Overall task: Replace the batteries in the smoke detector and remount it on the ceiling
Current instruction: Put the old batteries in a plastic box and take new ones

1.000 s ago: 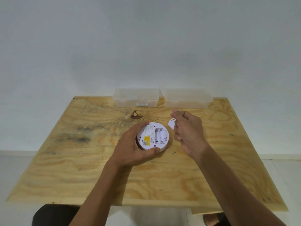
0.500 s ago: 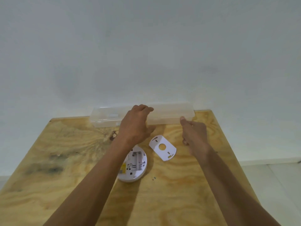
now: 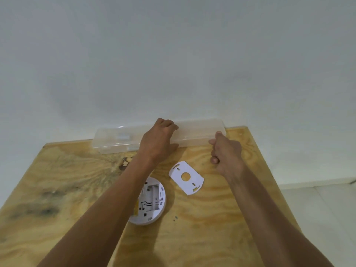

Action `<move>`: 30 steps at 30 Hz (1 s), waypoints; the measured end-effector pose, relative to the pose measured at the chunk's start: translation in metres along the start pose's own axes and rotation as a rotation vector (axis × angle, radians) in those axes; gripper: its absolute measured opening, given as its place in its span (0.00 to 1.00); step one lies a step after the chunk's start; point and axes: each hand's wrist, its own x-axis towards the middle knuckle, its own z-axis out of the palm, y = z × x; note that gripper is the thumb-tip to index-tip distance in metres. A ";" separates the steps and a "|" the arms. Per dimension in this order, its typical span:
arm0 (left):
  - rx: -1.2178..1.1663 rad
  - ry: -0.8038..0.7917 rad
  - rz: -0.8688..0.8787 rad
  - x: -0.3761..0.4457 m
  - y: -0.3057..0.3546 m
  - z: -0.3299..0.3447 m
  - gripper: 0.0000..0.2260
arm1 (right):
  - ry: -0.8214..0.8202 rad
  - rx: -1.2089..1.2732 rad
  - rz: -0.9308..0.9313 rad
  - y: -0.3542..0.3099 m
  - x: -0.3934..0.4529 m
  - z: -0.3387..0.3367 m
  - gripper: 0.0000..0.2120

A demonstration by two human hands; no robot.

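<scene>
- Worktop (image 3: 57,182): a plywood sheet with dark stains on its left part and a knot near the far edge; it stands against a plain white wall (image 3: 173,54).
- A pale tiled floor (image 3: 323,212) shows at the right.
- Smoke detector (image 3: 152,203): lies back-up near the worktop's middle, battery bay exposed, partly hidden by the left forearm.
- Mounting plate (image 3: 186,177): flat on the worktop, just right of the detector, apart from it.
- Two clear plastic boxes (image 3: 113,139) sit along the far edge.
- Left hand (image 3: 158,141): fingers curled over the right box's top, grasping it.
- Right hand (image 3: 225,151): at that box's right end, fingers curled; whether they grip it, I cannot tell.
</scene>
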 end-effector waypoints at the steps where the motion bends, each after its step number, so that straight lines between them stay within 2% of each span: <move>1: -0.006 0.003 0.004 0.000 -0.001 0.001 0.25 | -0.006 0.006 0.008 -0.001 0.002 -0.001 0.16; 6: -0.018 0.016 0.019 0.000 -0.004 0.003 0.25 | -0.036 -0.043 0.018 -0.004 0.004 -0.007 0.15; 12: -0.023 0.034 0.045 0.001 -0.006 0.004 0.26 | -0.183 -0.213 -0.010 0.008 -0.022 0.023 0.18; 16: -0.065 0.051 0.059 0.001 -0.007 0.006 0.24 | -0.188 -0.236 -0.026 0.014 -0.028 0.050 0.18; 22: -0.058 0.063 0.072 0.002 -0.008 0.005 0.25 | -0.195 -0.291 -0.061 0.006 -0.026 0.049 0.17; 25: -0.017 0.057 0.099 0.002 -0.006 0.002 0.32 | -0.268 -0.327 -0.084 -0.006 -0.022 0.045 0.14; 28: -0.003 0.080 0.137 0.003 -0.003 -0.001 0.41 | -0.393 -0.391 -0.109 -0.025 -0.019 0.039 0.06; 30: -0.015 0.109 0.175 0.002 -0.003 -0.002 0.43 | -0.443 -0.453 -0.139 -0.039 -0.015 0.038 0.11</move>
